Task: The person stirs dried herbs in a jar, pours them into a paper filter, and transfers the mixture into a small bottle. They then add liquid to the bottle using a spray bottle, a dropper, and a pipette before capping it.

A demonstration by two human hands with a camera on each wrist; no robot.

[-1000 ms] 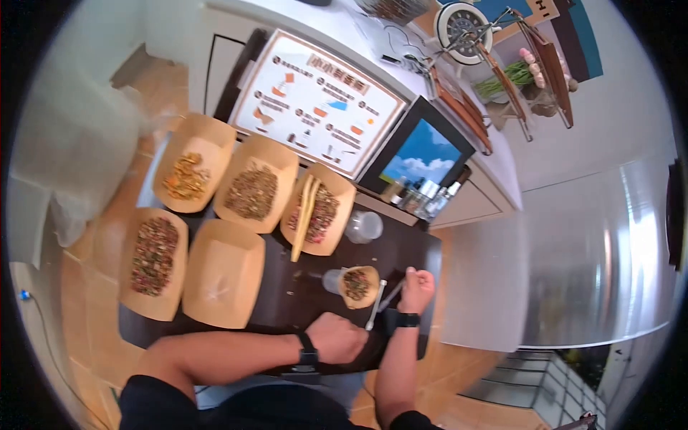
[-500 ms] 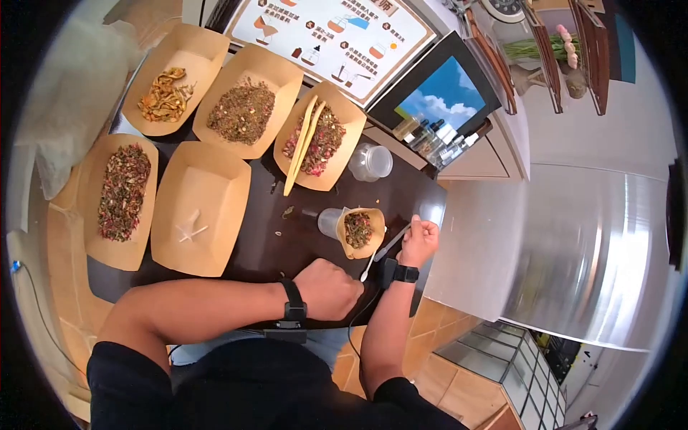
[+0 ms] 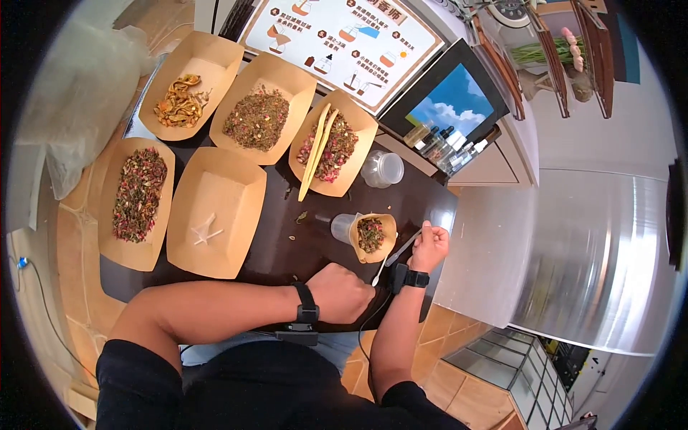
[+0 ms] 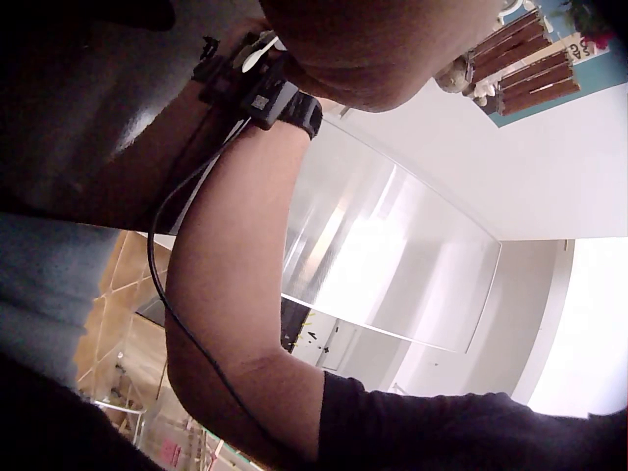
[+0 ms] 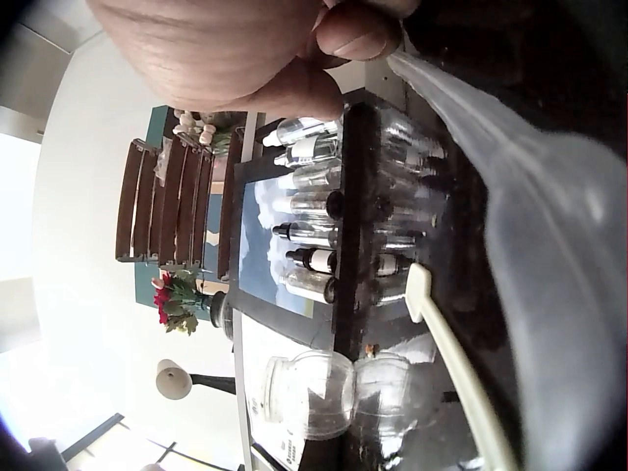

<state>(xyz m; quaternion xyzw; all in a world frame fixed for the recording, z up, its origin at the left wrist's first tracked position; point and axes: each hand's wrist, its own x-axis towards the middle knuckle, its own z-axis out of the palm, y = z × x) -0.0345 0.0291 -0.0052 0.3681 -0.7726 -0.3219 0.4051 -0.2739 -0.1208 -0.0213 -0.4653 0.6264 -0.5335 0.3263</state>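
Low at the front of the dark table, my left hand [image 3: 345,294] has its fingers curled under, with nothing visible in its grasp. The bowl of a white plastic spoon [image 3: 375,281] lies right by its knuckles. At the right edge, my right hand [image 3: 431,247] pinches the thin end of a translucent plastic utensil [image 5: 559,206], which slants down beside the spoon. Between and beyond the hands stands a clear plastic cup [image 3: 342,227] with a brown paper filter [image 3: 388,228] in its mouth. Dried herbs and petals [image 3: 370,234] fill the filter.
Left and behind are several cardboard trays [image 3: 188,247] with dried flowers and herbs; one has white sticks, another wooden tongs [image 3: 315,158] across it. A clear jar [image 3: 387,169], small bottles [image 3: 448,149], a picture panel [image 3: 459,100] and an instruction board [image 3: 358,43] stand at the back.
The head view has tilted and shifted, so the table sits differently in the frame. Both hands, the cup and the trays keep about the same places relative to each other.
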